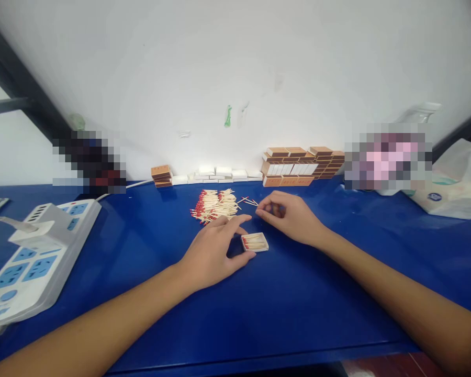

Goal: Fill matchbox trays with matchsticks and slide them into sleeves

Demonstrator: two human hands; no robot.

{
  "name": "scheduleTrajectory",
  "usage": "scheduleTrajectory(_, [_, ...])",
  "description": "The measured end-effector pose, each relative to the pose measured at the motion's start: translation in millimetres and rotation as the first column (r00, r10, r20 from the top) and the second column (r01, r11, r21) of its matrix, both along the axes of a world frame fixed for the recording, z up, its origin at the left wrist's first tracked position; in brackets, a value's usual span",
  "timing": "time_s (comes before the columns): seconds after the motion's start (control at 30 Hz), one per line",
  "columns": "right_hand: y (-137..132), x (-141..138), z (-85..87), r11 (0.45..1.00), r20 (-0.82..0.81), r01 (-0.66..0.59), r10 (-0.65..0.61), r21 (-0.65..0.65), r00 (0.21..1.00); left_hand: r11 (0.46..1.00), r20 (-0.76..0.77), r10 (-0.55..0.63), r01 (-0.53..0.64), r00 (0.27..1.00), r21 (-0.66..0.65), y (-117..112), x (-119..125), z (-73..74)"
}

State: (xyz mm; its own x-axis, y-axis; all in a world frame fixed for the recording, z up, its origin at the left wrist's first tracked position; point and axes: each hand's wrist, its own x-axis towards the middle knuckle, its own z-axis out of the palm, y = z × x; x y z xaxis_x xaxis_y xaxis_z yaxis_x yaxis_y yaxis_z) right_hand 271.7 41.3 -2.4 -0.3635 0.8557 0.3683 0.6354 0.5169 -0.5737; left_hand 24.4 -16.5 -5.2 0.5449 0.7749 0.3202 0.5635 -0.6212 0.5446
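A small white matchbox tray (264, 248) with several red-headed matches inside lies on the blue table. My left hand (214, 248) curves around its left end, thumb at the near side and a finger at the far side, with the index finger raised above it. Just beyond and to the right, my right hand (290, 214) is closed in a pinch on a few matches (249, 201), whose heads point left. Behind my left hand spreads a big loose pile of matches (215, 205), partly hidden by my fingers.
Along the wall are a short stack of brown matchboxes (161, 175), a row of white trays (215, 173) and a larger stack of matchboxes (288, 181). A white power strip (58, 277) with a plugged-in adapter occupies the left. At the right lies a plastic-wrapped package (451, 193).
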Motion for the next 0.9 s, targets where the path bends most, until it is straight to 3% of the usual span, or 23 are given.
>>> scheduleTrajectory(0.13, [19, -4, -7.7, 0.984, 0.125, 0.124, -0.14, 0.126, 0.982, 1.0, -0.004, 0.002, -0.002, 1.0, -0.006, 0, 1, 1.5])
scheduleTrajectory(0.27, [29, -9, -11.8, 0.979, 0.223, 0.189, -0.2, 0.069, 0.954, 1.0, 0.009, -0.003, 0.003, 1.0, -0.003, 0, 1, 2.3])
scheduleTrajectory(0.43, [19, 0, -7.1, 0.98, 0.28, 0.198, -0.199, 0.031, 0.939, 1.0, 0.009, 0.001, -0.001, 1.0, -0.016, -1, 1, 3.5])
scheduleTrajectory(0.7, [1, 20, 3.6, 0.998, 0.248, -0.012, 0.026, -0.058, 0.969, 1.0, 0.027, -0.009, 0.009, 1.0, -0.017, -1, 1, 3.4])
scheduleTrajectory(0.9, [-12, 19, 23.7, 0.983, 0.242, -0.169, 0.18, -0.067, 0.953, 1.0, 0.039, 0.024, -0.023, 0.999, -0.018, -1, 2, 2.7])
